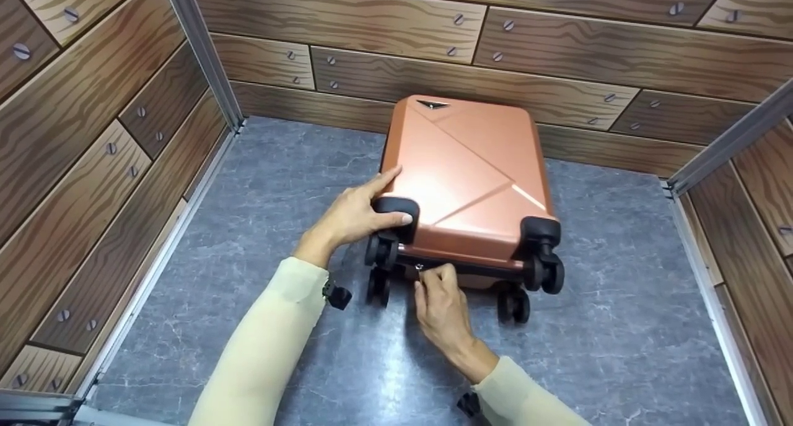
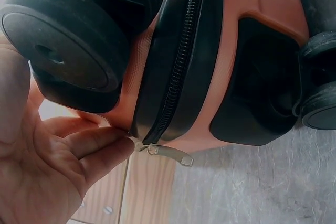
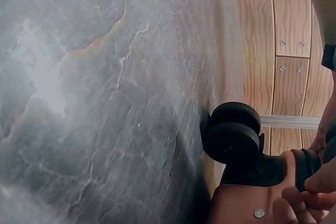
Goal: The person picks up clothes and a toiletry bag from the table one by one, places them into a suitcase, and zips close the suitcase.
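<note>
A copper-coloured hard-shell suitcase (image 1: 468,156) lies flat on the floor, its wheeled end towards me. My left hand (image 1: 353,217) rests on its near left corner, thumb across the black corner guard and straight fingers along the side. In the left wrist view the fingertips are close to a metal zipper pull (image 2: 176,155) at one end of the black zipper (image 2: 181,51). At the wheeled end, my right hand (image 1: 445,308) pinches a small silver zipper pull (image 1: 419,267) with curled fingers; they hide most of it in the right wrist view.
Black double wheels (image 1: 545,271) stick out from the suitcase's near corners. Grey marbled floor (image 1: 297,166) surrounds it. Wood-patterned walls (image 1: 396,67) with metal corner rails (image 1: 204,54) enclose the space, and the suitcase's far end is near the back wall.
</note>
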`<state>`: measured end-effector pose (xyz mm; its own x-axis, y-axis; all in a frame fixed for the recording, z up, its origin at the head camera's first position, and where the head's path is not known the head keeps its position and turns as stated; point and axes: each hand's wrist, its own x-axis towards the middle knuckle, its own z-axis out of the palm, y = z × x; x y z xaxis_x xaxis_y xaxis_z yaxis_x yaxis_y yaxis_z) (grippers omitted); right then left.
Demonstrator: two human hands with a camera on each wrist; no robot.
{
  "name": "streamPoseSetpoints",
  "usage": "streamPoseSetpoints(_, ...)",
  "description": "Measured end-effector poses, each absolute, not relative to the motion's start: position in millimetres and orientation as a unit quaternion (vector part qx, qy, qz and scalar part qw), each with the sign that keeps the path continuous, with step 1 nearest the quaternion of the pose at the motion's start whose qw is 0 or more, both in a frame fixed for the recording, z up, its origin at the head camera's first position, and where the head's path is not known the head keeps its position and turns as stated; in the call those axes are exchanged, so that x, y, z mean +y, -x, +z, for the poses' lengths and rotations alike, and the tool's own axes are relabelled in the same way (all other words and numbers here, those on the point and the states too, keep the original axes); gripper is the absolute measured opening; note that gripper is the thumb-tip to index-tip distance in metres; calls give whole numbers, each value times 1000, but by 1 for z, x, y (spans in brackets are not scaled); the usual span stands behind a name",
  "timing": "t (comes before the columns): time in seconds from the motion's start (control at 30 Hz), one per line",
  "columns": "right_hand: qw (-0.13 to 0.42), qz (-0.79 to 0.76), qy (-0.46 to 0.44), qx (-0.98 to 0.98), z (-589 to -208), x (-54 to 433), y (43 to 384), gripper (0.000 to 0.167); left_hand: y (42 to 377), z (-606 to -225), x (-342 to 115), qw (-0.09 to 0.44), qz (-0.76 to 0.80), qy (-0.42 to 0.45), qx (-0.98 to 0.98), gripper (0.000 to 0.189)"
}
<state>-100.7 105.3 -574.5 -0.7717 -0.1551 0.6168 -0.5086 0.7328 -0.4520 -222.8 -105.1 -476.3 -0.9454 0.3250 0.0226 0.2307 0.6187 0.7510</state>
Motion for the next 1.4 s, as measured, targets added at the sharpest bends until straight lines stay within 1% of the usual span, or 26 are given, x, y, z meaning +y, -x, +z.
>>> streamPoseSetpoints(0.1, 275, 308, -193, -890, -573, 101, 102, 12, 223, -477, -106, 57, 410, -153, 897, 94)
streamPoseSetpoints(0.43, 245, 308, -200, -897, -569, 88, 104, 13, 224, -478, -111, 54, 418, -154, 894, 95)
streamPoseSetpoints(0.6, 230, 305, -192, -904, -568, 90, 104, 12, 224, -478, -110, 53, 421, -160, 891, 94)
streamPoseSetpoints(0.73, 222, 301, -194, -907, -568, 94, 104, 11, 223, -482, -108, 45, 434, -146, 888, 91)
streamPoseSetpoints(0.8, 226, 293, -200, -907, -569, 96, 104, 11, 220, -486, -108, 31, 447, -138, 883, 87)
streamPoseSetpoints(0.87, 232, 283, -209, -907, -569, 99, 103, 12, 216, -494, -107, 2, 462, -130, 878, 78)
streamPoseSetpoints(0.97, 243, 275, -223, -903, -568, 105, 102, 15, 205, -507, -107, -64, 498, -104, 859, 56)
streamPoseSetpoints(1.03, 247, 276, -232, -900, -565, 111, 101, 17, 197, -518, -108, -112, 521, -67, 844, 43)
streamPoseSetpoints(1.1, 251, 279, -238, -896, -559, 120, 102, 19, 187, -528, -108, -143, 541, -20, 828, 34)
streamPoseSetpoints(1.17, 261, 280, -239, -892, -550, 129, 103, 19, 177, -538, -107, -150, 548, 21, 822, 25)
streamPoseSetpoints(1.27, 288, 278, -241, -884, -534, 146, 107, 18, 162, -553, -100, -131, 537, 48, 832, 15)
streamPoseSetpoints(1.33, 313, 276, -243, -876, -523, 157, 111, 18, 151, -561, -93, -113, 522, 43, 844, 17)
streamPoseSetpoints(1.4, 342, 273, -246, -865, -510, 168, 115, 17, 140, -568, -85, -107, 507, 27, 855, 18)
